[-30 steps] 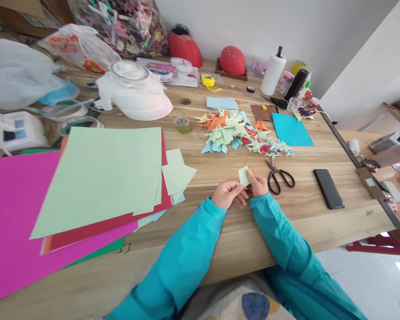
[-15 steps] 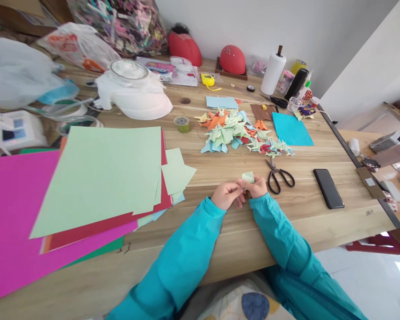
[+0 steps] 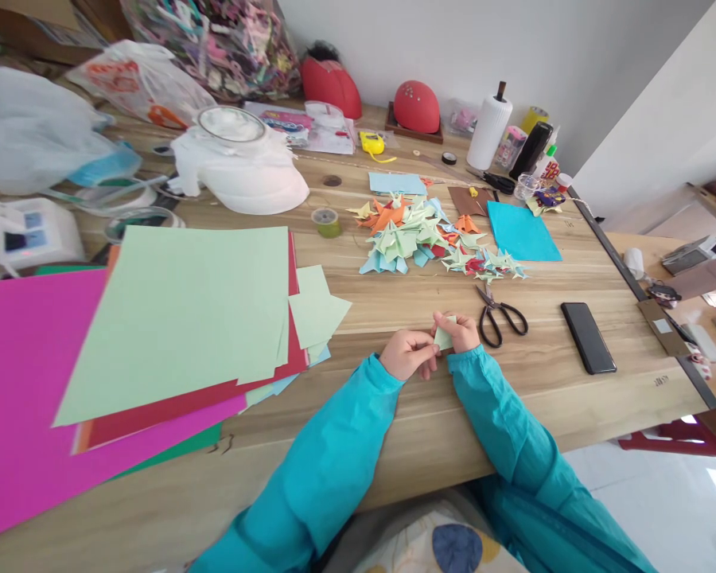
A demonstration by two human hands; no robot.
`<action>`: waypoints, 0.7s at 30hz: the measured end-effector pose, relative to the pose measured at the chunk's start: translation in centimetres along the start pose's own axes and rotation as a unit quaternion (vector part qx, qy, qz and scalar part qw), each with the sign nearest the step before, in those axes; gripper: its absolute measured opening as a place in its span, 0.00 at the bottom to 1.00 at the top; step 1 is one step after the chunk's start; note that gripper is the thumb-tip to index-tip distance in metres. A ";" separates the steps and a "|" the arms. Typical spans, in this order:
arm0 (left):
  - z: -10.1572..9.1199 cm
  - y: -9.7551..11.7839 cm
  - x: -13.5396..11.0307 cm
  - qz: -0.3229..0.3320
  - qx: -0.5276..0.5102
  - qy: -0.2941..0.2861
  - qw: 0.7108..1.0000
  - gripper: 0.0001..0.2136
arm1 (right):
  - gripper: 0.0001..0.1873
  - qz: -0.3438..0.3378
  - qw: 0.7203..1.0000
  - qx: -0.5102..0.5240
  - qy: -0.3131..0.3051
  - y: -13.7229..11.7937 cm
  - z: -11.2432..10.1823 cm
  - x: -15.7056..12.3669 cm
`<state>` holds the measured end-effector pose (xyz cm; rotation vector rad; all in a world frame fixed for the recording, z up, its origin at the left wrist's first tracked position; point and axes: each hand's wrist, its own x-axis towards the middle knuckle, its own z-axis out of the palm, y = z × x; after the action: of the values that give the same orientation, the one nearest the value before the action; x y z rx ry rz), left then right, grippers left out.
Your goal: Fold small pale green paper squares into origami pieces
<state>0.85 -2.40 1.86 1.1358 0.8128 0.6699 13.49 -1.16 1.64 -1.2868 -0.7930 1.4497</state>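
Note:
Between my two hands is a small folded piece of pale green paper (image 3: 445, 337). My left hand (image 3: 406, 352) pinches its lower left corner between thumb and fingers. My right hand (image 3: 462, 331) grips the paper's upper right side, thumb on top. Just right of that hand lie scissors with black handles (image 3: 502, 318), blades partly spread. Beyond my hands is a heap of folded paper cranes (image 3: 414, 231) in green, orange, blue and red. To the left, small pale green paper squares (image 3: 321, 312) rest against a stack of large coloured sheets (image 3: 179, 302).
A black phone (image 3: 588, 337) lies at the right. Behind the cranes are a turquoise sheet (image 3: 523, 231), light blue paper (image 3: 397, 184) and a yellow tape measure (image 3: 371, 143). Plastic bags (image 3: 33, 131) and a white cap-like item (image 3: 256, 179) fill the back left. A small round container (image 3: 325, 224) stands mid-table.
The green paper has turned and dropped lower between my hands. My right thumb has shifted up onto its top edge, and my left hand has moved slightly down.

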 end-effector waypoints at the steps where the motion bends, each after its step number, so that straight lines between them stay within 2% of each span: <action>1: 0.0 0.0 0.0 -0.001 0.002 -0.002 1.000 0.13 | 0.19 -0.005 1.000 0.002 0.006 0.0 0.0 0.1; 9: 0.2 -0.3 0.2 0.012 -0.004 0.012 1.000 0.17 | 0.20 -0.044 0.997 0.025 0.061 0.7 -0.1 0.5; 11: 0.2 -0.4 0.3 0.019 -0.015 0.017 1.000 0.17 | 0.21 -0.027 0.997 0.035 0.060 0.6 0.0 0.5; 15: 0.1 -0.7 0.6 0.042 -0.037 0.083 0.995 0.17 | 0.23 -0.003 0.995 0.092 0.028 0.5 0.0 0.8; 18: -0.1 -0.7 0.7 0.050 -0.053 0.117 0.990 0.16 | 0.19 -0.022 0.998 0.066 -0.004 0.7 -0.1 0.9; 21: -0.2 -0.5 0.7 0.044 -0.046 0.120 0.991 0.16 | 0.16 -0.052 0.998 0.025 -0.002 1.0 -0.1 0.8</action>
<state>1.13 -1.86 1.19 1.0227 0.9288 0.9219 13.43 -0.69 0.41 -1.1877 -0.8086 1.3811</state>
